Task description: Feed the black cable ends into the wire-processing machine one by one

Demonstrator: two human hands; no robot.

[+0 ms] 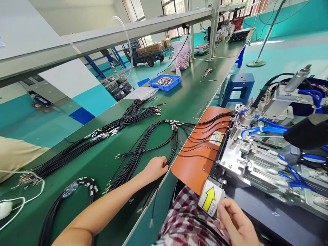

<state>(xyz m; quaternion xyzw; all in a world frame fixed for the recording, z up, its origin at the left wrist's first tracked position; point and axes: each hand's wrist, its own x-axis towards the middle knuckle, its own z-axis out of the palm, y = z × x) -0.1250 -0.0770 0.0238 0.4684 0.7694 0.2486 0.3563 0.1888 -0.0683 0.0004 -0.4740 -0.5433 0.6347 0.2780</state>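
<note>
1. Two hands: the left hand (156,166) curls beside black cables (138,153); the right hand (237,218) bends its fingers beside one arrow sign (210,198). I cannot tell whether either grasps anything.
2. At least three cable bundles lie on one green table (188,97); several strands cross one orange sheet (191,169).
3. One blue tray (167,87), farther along.

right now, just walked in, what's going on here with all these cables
A person sits between a green bench and a metal machine. Their left hand is curled over black cables at the bench edge; whether its grip is closed on one is unclear. Their right hand is by the yellow-arrow sign, possibly touching it. Several cables cross the orange plate to the machine, while other bundles lie on the bench.
</note>
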